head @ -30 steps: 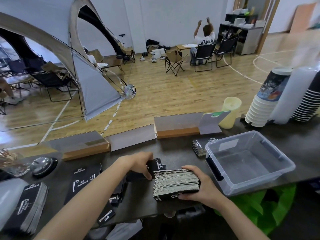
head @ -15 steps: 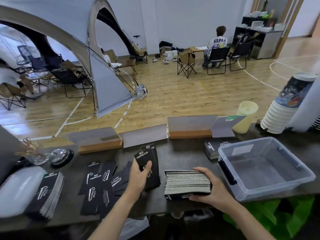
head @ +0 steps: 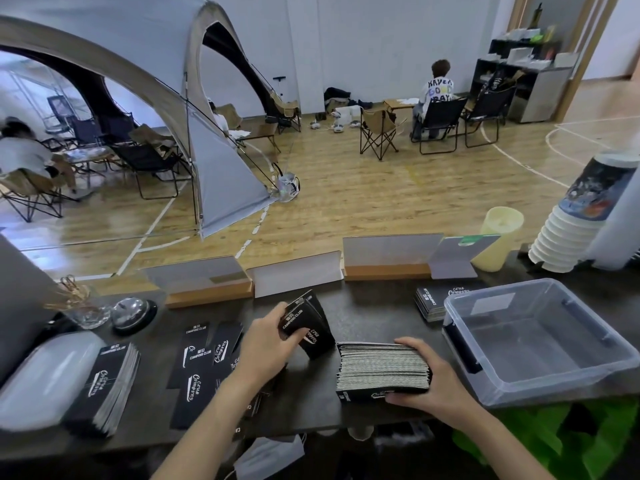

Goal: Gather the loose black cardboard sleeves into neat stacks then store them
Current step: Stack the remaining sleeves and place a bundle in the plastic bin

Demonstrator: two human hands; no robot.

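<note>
My right hand (head: pixel 427 386) grips a thick stack of black cardboard sleeves (head: pixel 381 370) standing on edge on the dark counter (head: pixel 367 313). My left hand (head: pixel 265 346) holds a few sleeves (head: pixel 306 323) lifted off the counter, just left of that stack. Several loose sleeves (head: pixel 204 358) lie scattered to the left of my left arm. Another stack (head: pixel 107 386) leans at the far left, and a flat stack (head: pixel 436 299) lies behind the clear plastic bin (head: pixel 588 372), which holds nothing.
Card stands on wooden bases (head: pixel 384 258) line the counter's far edge. A glass jar (head: pixel 83 306) and a call bell (head: pixel 133 311) sit at the left, stacked paper cups (head: pixel 575 223) and a yellow cup (head: pixel 498 237) at the right. A white lid-like object (head: pixel 41 379) lies far left.
My left hand has lifted a few sleeves off the loose pile and brought them right toward the big stack. My right hand stays on the stack.
</note>
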